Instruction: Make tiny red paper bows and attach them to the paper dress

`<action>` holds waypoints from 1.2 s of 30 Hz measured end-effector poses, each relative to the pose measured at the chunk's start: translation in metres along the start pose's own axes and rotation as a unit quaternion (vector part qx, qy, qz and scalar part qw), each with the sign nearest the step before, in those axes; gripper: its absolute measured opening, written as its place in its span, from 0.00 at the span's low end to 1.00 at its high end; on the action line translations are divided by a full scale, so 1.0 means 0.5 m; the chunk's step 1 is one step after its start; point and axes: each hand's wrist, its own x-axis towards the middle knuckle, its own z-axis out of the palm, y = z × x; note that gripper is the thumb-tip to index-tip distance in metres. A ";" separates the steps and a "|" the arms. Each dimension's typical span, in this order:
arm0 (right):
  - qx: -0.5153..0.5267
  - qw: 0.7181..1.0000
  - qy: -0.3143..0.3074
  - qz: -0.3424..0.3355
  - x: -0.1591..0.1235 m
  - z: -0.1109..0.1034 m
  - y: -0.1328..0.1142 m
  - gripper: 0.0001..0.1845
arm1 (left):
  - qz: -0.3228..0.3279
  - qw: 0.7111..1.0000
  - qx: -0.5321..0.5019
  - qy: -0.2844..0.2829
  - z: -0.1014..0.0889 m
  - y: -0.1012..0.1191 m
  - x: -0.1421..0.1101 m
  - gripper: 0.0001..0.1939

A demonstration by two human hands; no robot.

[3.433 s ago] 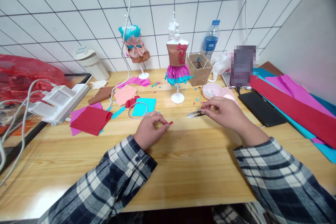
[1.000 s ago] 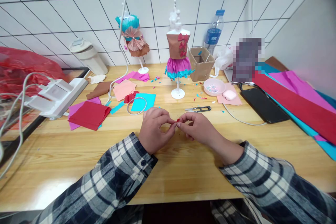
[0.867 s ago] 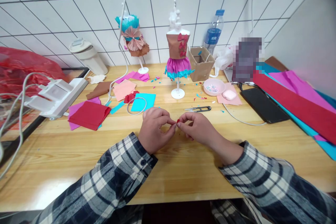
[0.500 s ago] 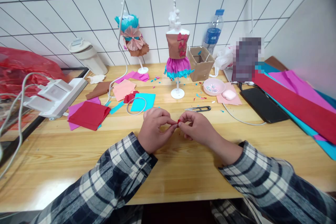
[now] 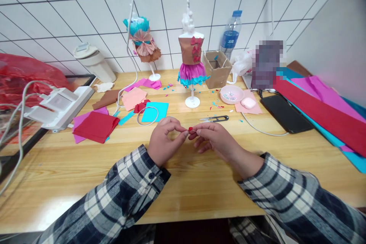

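Note:
Over the middle of the table, my left hand (image 5: 168,139) pinches a small red crepe paper piece (image 5: 190,129) between thumb and forefinger. My right hand (image 5: 215,137) is right beside it, thumb and forefinger closed on a thin pale strand that reaches toward the red piece; its other fingers are loosely spread. Just beyond the right hand lie black thread snips (image 5: 219,118). A small dress form (image 5: 192,55) stands farther back, wearing a brown bodice with red bows and a purple skirt with a blue hem.
A metal ring (image 5: 143,122) overlaps blue paper (image 5: 160,111). Red sheets (image 5: 95,126) and a power strip (image 5: 68,105) lie left. At the right are a pink bowl (image 5: 221,99), a phone (image 5: 286,113) and long paper strips (image 5: 323,116). Behind stand a second dress form (image 5: 144,42) and a cardboard box (image 5: 215,74).
My right fingers have loosened from the red piece and drawn slightly apart from my left fingertips, with the lower fingers spreading. More of the red piece shows. The view has shifted slightly.

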 end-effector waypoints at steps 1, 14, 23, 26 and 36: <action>-0.001 1.000 0.002 -0.001 0.000 0.000 0.000 0.09 | -0.004 1.000 -0.001 0.002 0.000 -0.001 0.000 0.06; -0.065 0.997 0.024 -0.020 0.006 0.011 0.011 0.10 | 0.007 0.999 0.036 0.023 0.004 0.007 -0.003 0.05; -0.078 0.995 0.042 -0.040 0.007 0.015 0.016 0.10 | 0.015 0.997 0.070 0.015 0.004 0.011 -0.004 0.05; -0.112 0.990 0.058 -0.066 0.005 0.014 0.015 0.10 | 0.030 0.996 0.083 0.008 0.002 0.011 -0.004 0.06; -0.302 0.921 0.152 -0.196 0.001 0.014 0.020 0.08 | 0.033 0.996 0.083 -0.020 0.000 0.012 -0.004 0.08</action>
